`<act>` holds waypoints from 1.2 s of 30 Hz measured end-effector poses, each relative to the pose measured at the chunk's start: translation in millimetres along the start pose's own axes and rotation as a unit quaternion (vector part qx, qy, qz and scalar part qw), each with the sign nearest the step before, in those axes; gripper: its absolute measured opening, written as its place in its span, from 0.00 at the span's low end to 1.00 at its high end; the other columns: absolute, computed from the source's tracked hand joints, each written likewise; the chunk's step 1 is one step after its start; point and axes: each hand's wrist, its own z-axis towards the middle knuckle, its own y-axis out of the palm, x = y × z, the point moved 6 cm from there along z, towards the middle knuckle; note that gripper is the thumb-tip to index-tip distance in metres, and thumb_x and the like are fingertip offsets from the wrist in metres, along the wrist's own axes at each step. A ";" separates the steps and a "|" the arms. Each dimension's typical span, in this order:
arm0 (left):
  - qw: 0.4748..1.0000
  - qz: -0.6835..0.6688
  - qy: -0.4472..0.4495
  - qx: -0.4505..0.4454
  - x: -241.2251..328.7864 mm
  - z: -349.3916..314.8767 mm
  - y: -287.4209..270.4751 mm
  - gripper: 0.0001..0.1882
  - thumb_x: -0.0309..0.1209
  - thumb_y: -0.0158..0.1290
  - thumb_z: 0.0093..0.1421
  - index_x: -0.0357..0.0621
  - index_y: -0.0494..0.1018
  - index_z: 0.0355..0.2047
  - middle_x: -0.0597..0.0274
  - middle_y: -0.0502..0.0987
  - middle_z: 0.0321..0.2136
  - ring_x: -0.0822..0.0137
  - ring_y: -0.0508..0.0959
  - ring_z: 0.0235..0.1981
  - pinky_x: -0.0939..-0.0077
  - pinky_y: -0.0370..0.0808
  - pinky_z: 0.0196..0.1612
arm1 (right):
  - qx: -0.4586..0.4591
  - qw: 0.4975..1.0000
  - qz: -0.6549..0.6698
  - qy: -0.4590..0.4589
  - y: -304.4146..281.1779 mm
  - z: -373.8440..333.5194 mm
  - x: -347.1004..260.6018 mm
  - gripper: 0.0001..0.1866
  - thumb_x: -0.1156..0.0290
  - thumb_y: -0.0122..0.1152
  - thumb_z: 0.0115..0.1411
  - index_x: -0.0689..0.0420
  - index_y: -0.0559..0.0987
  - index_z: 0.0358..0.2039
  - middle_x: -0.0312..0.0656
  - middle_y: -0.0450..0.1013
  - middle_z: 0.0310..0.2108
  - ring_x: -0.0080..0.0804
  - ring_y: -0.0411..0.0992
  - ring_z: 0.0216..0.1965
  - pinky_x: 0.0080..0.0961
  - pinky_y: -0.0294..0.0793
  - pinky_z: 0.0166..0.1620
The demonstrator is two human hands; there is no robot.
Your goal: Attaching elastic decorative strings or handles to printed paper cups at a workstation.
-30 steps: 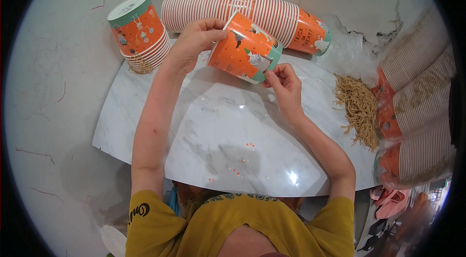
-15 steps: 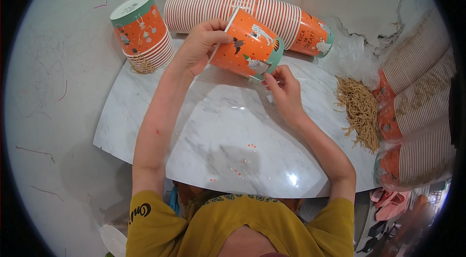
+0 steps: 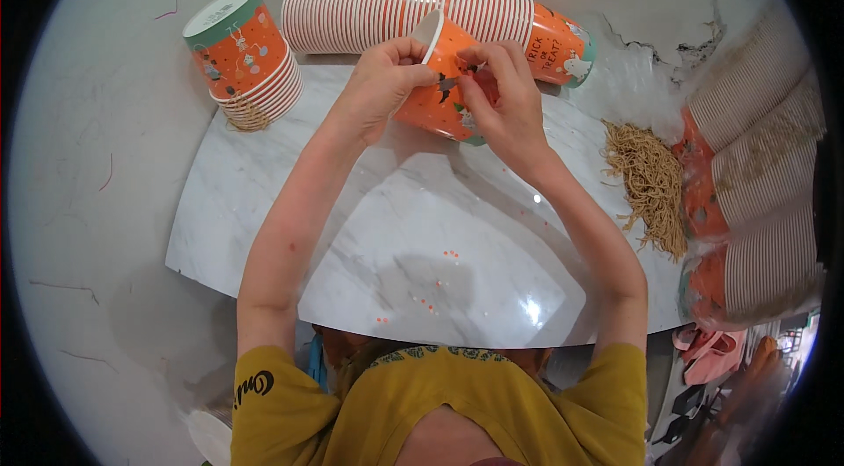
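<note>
An orange paper cup with a white rim, green base band and printed figures is held tilted above the table. My left hand grips it at the rim, thumb on the outside. On the cup's printed side, close to the left thumb, my right hand has its thumb and fingertips pinched together. Anything small between those fingertips is hidden. Behind both hands lies a long row of nested paper cups on its side. A shorter stack of cups stands upside down at the left, with tan cord at its lower rims.
A bundle of tan cords lies at the table's right side, near clear plastic wrap. Several wrapped cup stacks line the right edge. Small orange and white dots are scattered on the marbled table.
My right hand has moved from the cup's green base up to its side, near the left thumb. The left hand keeps its grip on the rim.
</note>
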 end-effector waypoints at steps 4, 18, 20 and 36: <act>0.999 -0.027 -0.026 -0.013 3.9 -2.0 4.2 0.10 0.20 0.54 0.55 0.31 0.74 0.39 0.57 0.78 0.35 0.71 0.79 0.37 0.77 0.76 0.44 | 0.026 0.993 0.098 0.057 5.0 -1.7 10.8 0.11 0.81 0.59 0.56 0.59 0.76 0.41 0.43 0.68 0.37 0.38 0.71 0.39 0.31 0.72 0.40; 0.997 -0.077 0.009 0.014 -6.1 0.4 6.3 0.11 0.19 0.55 0.54 0.32 0.74 0.40 0.60 0.77 0.33 0.73 0.77 0.36 0.79 0.74 0.45 | 0.039 0.996 0.079 0.008 6.1 -3.9 15.5 0.11 0.81 0.59 0.55 0.57 0.78 0.39 0.41 0.69 0.36 0.39 0.68 0.42 0.32 0.67 0.46; 0.996 -0.082 0.010 0.018 -6.3 -0.1 8.0 0.11 0.19 0.55 0.54 0.32 0.74 0.39 0.60 0.77 0.33 0.74 0.77 0.35 0.79 0.74 0.44 | 0.043 0.996 0.073 0.009 6.1 -3.8 16.8 0.11 0.81 0.59 0.55 0.57 0.78 0.39 0.41 0.69 0.36 0.39 0.68 0.43 0.33 0.67 0.47; 0.998 -0.045 0.024 0.026 -10.9 0.7 7.3 0.08 0.20 0.57 0.54 0.35 0.76 0.36 0.63 0.78 0.32 0.76 0.76 0.33 0.80 0.74 0.42 | 0.047 0.996 0.080 0.009 8.9 -7.1 17.4 0.13 0.83 0.59 0.52 0.56 0.78 0.39 0.42 0.69 0.37 0.40 0.68 0.43 0.34 0.69 0.47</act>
